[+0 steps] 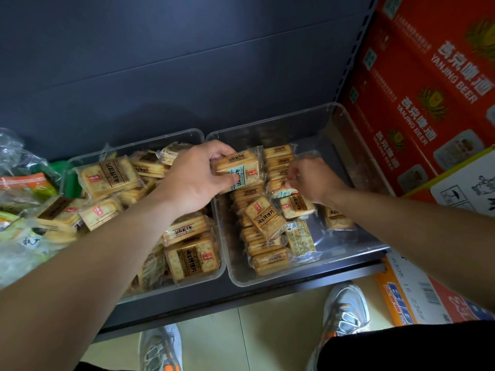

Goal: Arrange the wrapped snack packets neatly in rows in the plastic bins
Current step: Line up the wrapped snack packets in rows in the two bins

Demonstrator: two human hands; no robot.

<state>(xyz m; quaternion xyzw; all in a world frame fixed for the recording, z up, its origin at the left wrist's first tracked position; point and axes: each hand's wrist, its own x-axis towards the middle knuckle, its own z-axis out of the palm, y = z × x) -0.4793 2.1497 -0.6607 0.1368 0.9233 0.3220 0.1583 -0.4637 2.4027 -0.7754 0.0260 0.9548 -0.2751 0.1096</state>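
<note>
The right bin (308,266) has bare floor along its right wall, toward the shelf's (241,297) right end. The left bin (150,143) is heaped full of packets (109,178). Stacked beer cartons (417,103) wall off the right end; bagged goods (24,210) crowd the left end. Both bins stand open on top.

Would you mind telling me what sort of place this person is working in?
Probably a small shop or its stockroom: clear plastic bins of wrapped snack packets sit on a dark metal shelf, with stacked Yanjing Beer cartons beside it.
</note>
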